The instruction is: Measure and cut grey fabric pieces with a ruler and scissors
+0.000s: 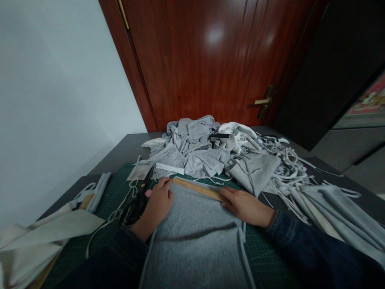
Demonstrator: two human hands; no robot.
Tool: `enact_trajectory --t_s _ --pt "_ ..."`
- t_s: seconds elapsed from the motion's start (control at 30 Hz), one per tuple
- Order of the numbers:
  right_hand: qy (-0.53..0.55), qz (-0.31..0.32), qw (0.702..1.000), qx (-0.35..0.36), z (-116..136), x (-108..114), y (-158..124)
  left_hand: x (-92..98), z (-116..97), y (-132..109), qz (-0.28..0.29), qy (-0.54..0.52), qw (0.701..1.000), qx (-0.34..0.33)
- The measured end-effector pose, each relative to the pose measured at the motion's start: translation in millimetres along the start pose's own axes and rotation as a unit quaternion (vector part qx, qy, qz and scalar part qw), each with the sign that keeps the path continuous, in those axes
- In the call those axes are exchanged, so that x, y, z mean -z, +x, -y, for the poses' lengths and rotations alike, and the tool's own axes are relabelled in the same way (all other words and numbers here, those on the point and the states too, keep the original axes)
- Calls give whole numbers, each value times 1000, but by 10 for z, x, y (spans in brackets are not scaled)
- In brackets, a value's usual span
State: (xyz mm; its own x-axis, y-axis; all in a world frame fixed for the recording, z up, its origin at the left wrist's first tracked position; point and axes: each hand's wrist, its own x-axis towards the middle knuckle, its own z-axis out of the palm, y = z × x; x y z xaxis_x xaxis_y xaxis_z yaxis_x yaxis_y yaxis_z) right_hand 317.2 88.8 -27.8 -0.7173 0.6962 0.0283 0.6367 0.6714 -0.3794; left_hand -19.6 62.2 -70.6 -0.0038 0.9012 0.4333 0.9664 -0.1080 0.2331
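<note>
A wooden ruler lies slantwise across the far edge of a piece of grey knit fabric. My left hand is closed at the ruler's left end, its fingertips by the fabric's corner. At the right end, my right hand grips the ruler, with fingers on top of it and the thumb lower down. Under the fabric is a green cutting mat. Black-handled scissors lie just left of my left hand, partly hidden by it.
Grey and white fabric scraps are heaped at the back, with tangled strips to their right. Cream cloth lies at the left, folded grey cloth at the right. Behind the table stands a wooden door.
</note>
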Motion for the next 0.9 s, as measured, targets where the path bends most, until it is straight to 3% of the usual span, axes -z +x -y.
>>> enact_trajectory --t_s 0.6,0.77,0.9 --pt "-52 6 998 20 73 -4 64 48 -51 -26 -21 1 1000 -3" --pt "-52 7 999 11 83 13 67 131 -122 -89 56 85 989 -110" --pt "-38 0 999 16 86 20 72 203 -201 -88 99 142 975 -136"
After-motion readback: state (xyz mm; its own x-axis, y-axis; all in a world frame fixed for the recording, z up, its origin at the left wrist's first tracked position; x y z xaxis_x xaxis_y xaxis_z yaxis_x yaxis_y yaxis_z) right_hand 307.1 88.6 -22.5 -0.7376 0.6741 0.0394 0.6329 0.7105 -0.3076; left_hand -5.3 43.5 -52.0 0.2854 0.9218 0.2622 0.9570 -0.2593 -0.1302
